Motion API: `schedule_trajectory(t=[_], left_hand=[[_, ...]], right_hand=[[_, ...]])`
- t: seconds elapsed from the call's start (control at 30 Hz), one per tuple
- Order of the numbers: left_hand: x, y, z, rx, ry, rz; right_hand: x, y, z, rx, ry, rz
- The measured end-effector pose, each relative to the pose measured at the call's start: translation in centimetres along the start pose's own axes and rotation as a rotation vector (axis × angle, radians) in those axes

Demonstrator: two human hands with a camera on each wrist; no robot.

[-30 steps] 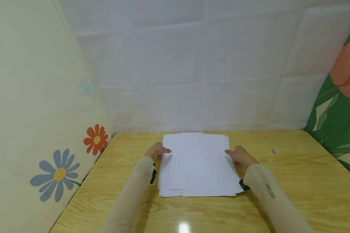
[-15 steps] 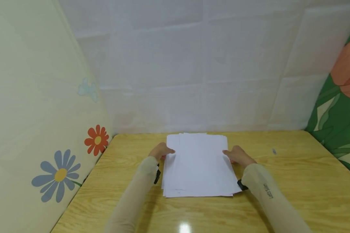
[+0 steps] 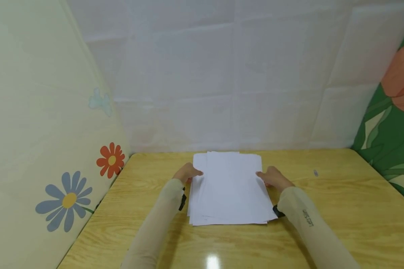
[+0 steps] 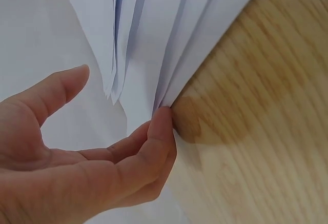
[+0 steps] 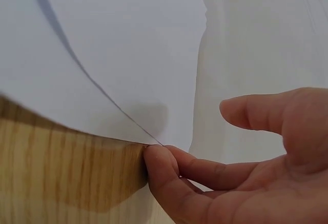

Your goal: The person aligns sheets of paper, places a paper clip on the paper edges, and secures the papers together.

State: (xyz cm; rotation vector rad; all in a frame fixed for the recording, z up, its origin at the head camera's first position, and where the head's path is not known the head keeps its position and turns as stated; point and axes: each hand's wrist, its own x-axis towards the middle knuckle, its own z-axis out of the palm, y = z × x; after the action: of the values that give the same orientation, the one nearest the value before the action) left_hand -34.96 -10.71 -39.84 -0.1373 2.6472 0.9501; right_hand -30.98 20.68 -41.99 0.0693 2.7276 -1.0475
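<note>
A stack of white paper sheets [image 3: 232,186] lies on the wooden table, its edges uneven at the left side and front. My left hand [image 3: 186,172] is at the stack's left edge. In the left wrist view, its bent fingertips [image 4: 163,119] touch the fanned sheet edges [image 4: 148,55], while the thumb stands apart from the paper. Opposite it, my right hand [image 3: 273,177] is at the right edge. The right wrist view has its fingertips [image 5: 159,157] against the lower sheet edge [image 5: 102,131], the thumb raised clear of the paper. Neither hand pinches the sheets.
The wood-grain table [image 3: 222,243] reaches back to a white cloth wall [image 3: 195,74]. A small clear-and-blue item [image 3: 315,173] lies to the right, too small to identify. Flower-printed panels [image 3: 69,200] border the left side, and another stands at right. Black bands [image 3: 278,211] circle both wrists.
My left hand has shifted right and my right hand slightly left, narrowing the gap between them. The stack's left edge moved inward, and its sheets overlap more closely. The last half second shows little movement.
</note>
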Motion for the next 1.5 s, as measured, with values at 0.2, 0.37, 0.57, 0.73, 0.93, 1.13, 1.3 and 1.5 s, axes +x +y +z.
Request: schedule_trajectory(t=[0.2,0.37,0.57,0.73,0.93,1.13,1.3,1.5], left_hand=[[0.2,0.2,0.0,-0.001,0.005,-0.017],[0.3,0.4,0.0,-0.003,0.003,-0.030],[0.2,0.5,0.3,-0.014,-0.001,-0.022],[0.5,0.4,0.6,-0.040,-0.002,-0.004],[0.5,0.7,0.7,-0.041,-0.004,-0.008],[0.5,1.1,1.0,-0.060,-0.003,-0.006],[0.7,1.1,1.2,-0.084,-0.002,0.012],[0.8,1.2,1.6,-0.087,0.005,0.032]], right_hand=[[0.2,0.0,0.0,-0.001,0.004,0.007],[0.1,-0.1,0.0,-0.008,0.009,0.012],[-0.2,-0.3,0.1,-0.020,0.005,0.040],[-0.3,-0.6,0.2,-0.012,0.011,0.049],[0.2,-0.7,0.7,-0.005,0.018,0.022],[0.1,-1.4,0.9,-0.006,0.006,0.055],[-0.1,-1.9,1.0,0.003,0.007,0.067],[0.1,-1.8,1.2,0.006,0.002,0.056]])
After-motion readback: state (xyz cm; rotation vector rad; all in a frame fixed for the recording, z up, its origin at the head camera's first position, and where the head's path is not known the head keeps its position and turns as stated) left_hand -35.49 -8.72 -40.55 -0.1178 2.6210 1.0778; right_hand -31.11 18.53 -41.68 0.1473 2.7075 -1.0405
